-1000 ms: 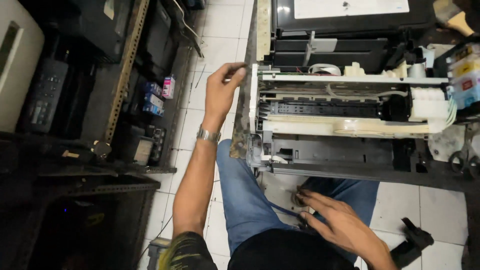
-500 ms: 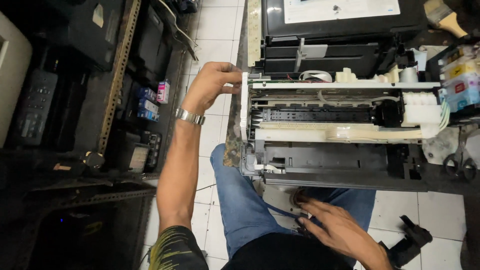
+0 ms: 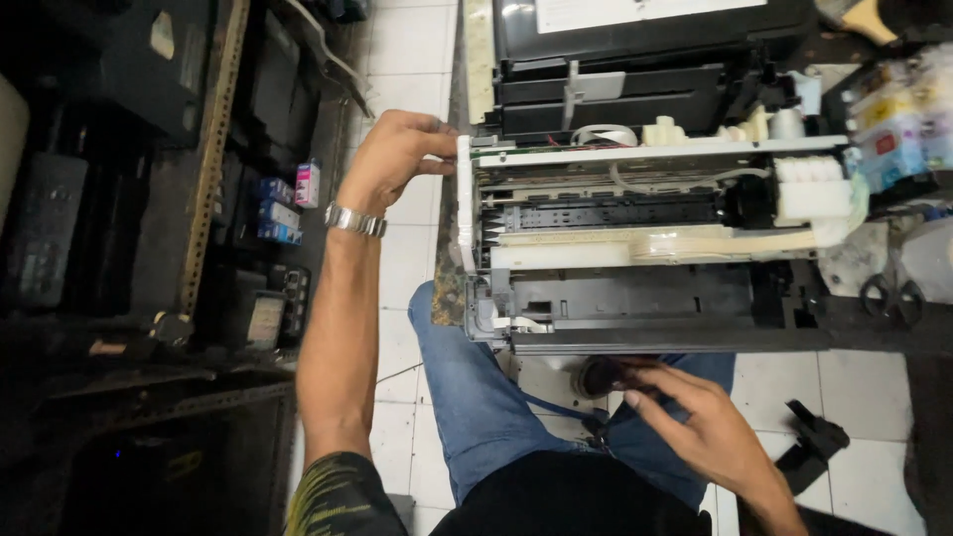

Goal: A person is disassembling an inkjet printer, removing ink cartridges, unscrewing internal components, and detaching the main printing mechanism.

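Left hand [image 3: 392, 159] grip clasps white side edge of opened printer [image 3: 635, 228]; small coloured cartridge boxes [image 3: 283, 203] left of it. Right hand [image 3: 695, 422] loosely curled, holding nothing clear.

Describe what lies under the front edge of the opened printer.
Under the opened printer show the person's blue-jeaned legs, white floor tiles and the right hand, fingers on a small dark object. The left hand grips the printer's left end. Anything further beneath is covered.

The opened inkjet printer [image 3: 645, 228], casing off, shows its white frame and black rollers; it seems to rest above the knees.
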